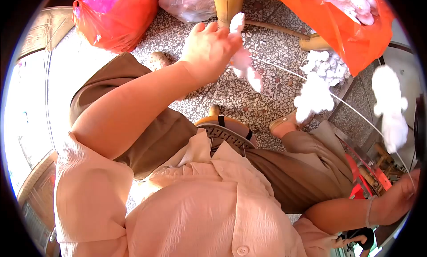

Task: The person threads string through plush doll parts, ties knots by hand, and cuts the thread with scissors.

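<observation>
In the head view, my left hand (pixel 213 48) reaches forward over the floor, its fingers closed on a small white-and-pink plush piece (pixel 242 59). A thin white string (pixel 278 66) runs from that piece across to the right. Two more white plush pieces with rounded limbs are on the string: one in the middle (pixel 314 98), another farther right (pixel 390 108). At the right edge, my right hand (pixel 396 197) has its fingers pinched on the string's other end. Part of this hand is cut off by the frame, and any tool in it cannot be made out.
An orange bag (pixel 342 30) holding white-and-pink plush pieces stands at upper right. Below it lies a white plush heap (pixel 327 66). A red bag (pixel 116 21) and a clear bag (pixel 187 4) are at the top. Bamboo furniture legs (pixel 228 5) rise from the speckled floor (pixel 262 97).
</observation>
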The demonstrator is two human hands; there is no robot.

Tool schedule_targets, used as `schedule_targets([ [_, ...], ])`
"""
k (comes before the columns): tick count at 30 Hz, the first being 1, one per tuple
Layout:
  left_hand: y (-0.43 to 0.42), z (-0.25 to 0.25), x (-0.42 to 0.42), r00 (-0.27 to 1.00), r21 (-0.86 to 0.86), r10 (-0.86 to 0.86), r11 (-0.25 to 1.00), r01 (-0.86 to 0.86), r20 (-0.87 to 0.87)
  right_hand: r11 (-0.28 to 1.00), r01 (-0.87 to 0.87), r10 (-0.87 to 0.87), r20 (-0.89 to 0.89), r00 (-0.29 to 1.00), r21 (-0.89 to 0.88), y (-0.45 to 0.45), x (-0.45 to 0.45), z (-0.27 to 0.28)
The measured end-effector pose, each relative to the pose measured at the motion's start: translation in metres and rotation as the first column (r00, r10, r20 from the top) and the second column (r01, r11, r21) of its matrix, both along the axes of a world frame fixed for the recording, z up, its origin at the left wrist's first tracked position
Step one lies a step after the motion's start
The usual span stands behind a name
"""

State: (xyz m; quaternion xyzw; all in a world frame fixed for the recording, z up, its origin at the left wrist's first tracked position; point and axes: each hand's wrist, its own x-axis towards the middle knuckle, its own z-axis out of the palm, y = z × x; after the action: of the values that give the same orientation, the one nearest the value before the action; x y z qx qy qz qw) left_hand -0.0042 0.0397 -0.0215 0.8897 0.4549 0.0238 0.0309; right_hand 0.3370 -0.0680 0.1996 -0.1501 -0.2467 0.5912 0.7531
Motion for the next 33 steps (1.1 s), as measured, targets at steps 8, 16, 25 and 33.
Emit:
schedule_targets([
  [8,-0.029,0.001,0.007,0.992,-0.061,-0.111,0.992,0.107,-0.056,0.970,0.083,-0.086,-0.005,0.996,-0.230,-0.001,-0.060,-0.048],
  [16,-0.051,0.045,0.035,0.866,-0.964,0.433,0.195,0.181,0.250,0.866,-0.238,0.387,0.289,0.875,-0.440,-0.006,-0.137,-0.110],
  [25,-0.056,0.061,0.032,0.635,-0.805,0.509,0.240,0.543,0.581,0.909,-0.234,0.367,0.399,0.840,-0.345,-0.009,-0.140,-0.119],
  [33,-0.046,0.104,0.016,0.713,-0.763,0.333,0.030,0.646,0.617,0.939,-0.093,0.318,0.737,0.597,-0.330,0.007,-0.130,-0.129],
])
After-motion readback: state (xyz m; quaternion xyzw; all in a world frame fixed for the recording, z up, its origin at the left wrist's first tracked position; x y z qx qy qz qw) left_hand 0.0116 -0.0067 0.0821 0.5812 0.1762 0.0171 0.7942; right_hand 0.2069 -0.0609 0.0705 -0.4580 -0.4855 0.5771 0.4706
